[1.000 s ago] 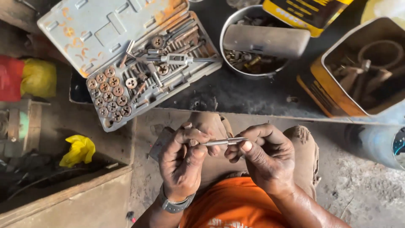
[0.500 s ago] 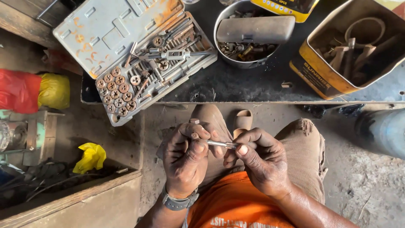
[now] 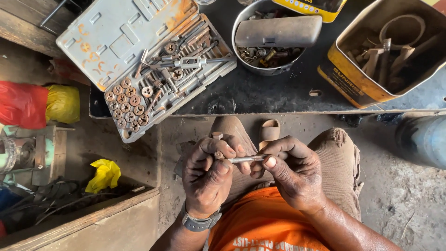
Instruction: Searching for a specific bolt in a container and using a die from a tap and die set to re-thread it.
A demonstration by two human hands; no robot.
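At lower centre of the frame, a thin metal tap (image 3: 245, 159) lies level between both hands. The left hand (image 3: 206, 179) and right hand (image 3: 295, 174) pinch its opposite ends with closed fingertips; it is slender, grey and shiny.

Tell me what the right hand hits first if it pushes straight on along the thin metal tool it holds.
Probably the left hand: the right hand points the thin metal tool leftward, and its far end already sits in the left fingers.

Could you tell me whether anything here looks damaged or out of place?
The open tool case hangs askew over the bench edge, its grey lid blotched with rust. The trousers are frayed at the knee. The left hand and right hand hold a thin metal rod that looks intact.
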